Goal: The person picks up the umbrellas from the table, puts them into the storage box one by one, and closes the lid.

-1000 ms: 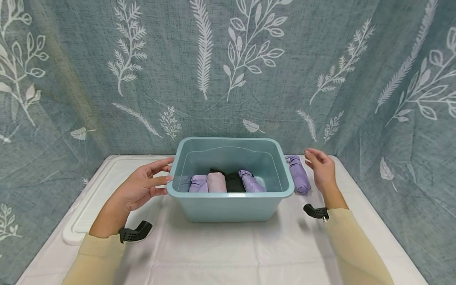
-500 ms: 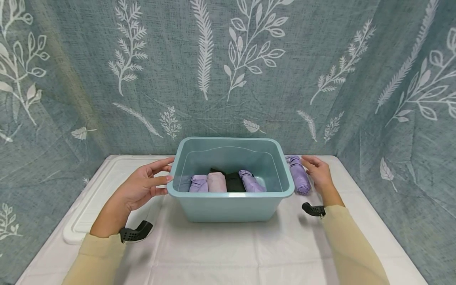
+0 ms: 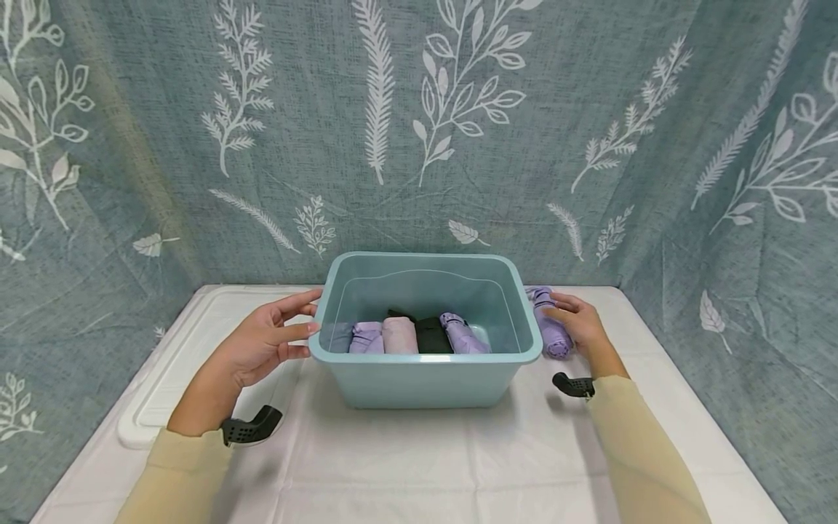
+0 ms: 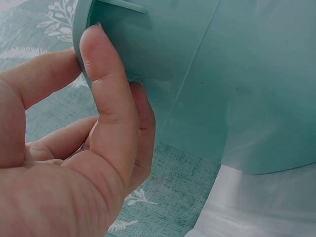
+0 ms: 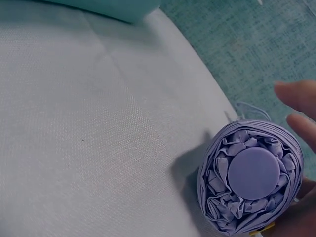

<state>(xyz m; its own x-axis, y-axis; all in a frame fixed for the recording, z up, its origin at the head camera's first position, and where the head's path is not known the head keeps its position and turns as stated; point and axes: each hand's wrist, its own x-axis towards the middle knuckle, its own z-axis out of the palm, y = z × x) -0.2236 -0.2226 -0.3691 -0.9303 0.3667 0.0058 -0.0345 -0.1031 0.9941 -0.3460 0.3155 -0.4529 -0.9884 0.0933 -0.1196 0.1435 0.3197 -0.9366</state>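
My left hand (image 3: 265, 338) pinches the left rim of a blue-green plastic bin (image 3: 419, 382); its thumb and fingers lie on either side of the rim in the left wrist view. Inside the bin lie rolled folding umbrellas: a purple one (image 3: 366, 338), a pink one (image 3: 399, 336), a black one (image 3: 433, 336) and another purple one (image 3: 463, 336). On the table right of the bin is a purple folding umbrella (image 3: 553, 331), its round handle end (image 5: 254, 173) facing the right wrist camera. Over that umbrella my right hand (image 3: 581, 324) reaches with fingers apart, not closed round it.
A white lid (image 3: 164, 386) lies on the table left of the bin, partly under my left forearm. A white cloth covers the table (image 3: 393, 466). Behind and at both sides hangs a blue-green leaf-patterned curtain (image 3: 314, 145).
My right hand has moved left from beside the purple umbrella to over it. The left hand keeps its place on the bin rim, and the bin has not moved.
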